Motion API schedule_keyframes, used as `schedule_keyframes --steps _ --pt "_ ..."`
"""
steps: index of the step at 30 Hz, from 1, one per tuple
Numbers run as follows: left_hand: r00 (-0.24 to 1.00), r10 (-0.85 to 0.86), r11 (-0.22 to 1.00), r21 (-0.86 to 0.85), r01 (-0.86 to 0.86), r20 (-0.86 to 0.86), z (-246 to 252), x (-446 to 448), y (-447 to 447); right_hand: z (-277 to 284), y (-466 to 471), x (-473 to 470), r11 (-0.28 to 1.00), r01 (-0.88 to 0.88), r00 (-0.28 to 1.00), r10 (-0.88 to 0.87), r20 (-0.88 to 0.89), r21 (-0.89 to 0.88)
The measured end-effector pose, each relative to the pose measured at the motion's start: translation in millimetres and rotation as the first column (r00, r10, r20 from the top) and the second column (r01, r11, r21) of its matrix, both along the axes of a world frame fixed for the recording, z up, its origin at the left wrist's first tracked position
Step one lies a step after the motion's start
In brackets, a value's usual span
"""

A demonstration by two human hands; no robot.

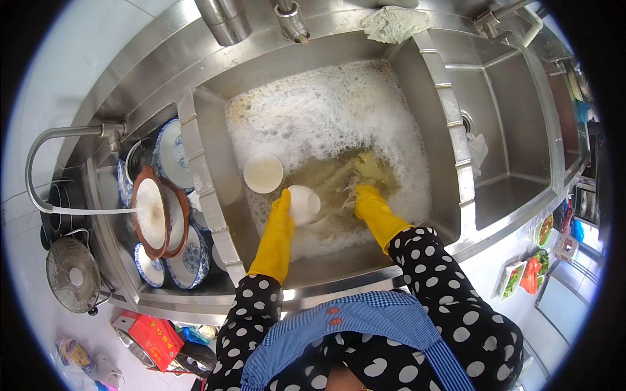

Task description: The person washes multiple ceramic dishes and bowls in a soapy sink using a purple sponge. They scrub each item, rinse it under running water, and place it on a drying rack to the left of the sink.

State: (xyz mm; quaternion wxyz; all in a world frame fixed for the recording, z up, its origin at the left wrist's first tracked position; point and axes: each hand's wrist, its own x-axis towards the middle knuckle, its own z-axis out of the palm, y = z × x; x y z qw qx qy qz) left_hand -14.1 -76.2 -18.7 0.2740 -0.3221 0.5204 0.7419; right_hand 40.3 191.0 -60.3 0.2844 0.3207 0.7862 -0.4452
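Yellow rubber gloves cover both hands. My left hand grips a white bowl by its edge, just above the murky water of a steel sink. Beside it, up and to the left, a white bowl floats with cloudy liquid in it. My right hand reaches into the water, its fingertips partly hidden; they touch a pale, wet, crumpled thing, perhaps a cloth. A yellowish object lies under the surface just beyond that hand. Thick white foam covers the far part of the water.
At the left, a faucet runs into a brown-rimmed clay bowl among blue-and-white plates. A steel divider separates the right basin. A cloth lies on the back rim, and a wire strainer stands far left.
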Motion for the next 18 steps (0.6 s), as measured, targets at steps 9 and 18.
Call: schedule_keyframes --steps 9,18 --pt "0.939 -0.223 0.965 -0.195 0.175 -0.261 25.4 0.0 26.0 166.4 -45.3 -18.6 0.834 -0.405 0.726 0.043 -0.687 -0.376" --pt "0.972 -0.003 0.997 -0.071 -0.015 -0.236 79.8 -3.7 40.8 152.2 -56.5 -62.2 0.809 0.179 0.870 -0.395 -0.293 -0.560"
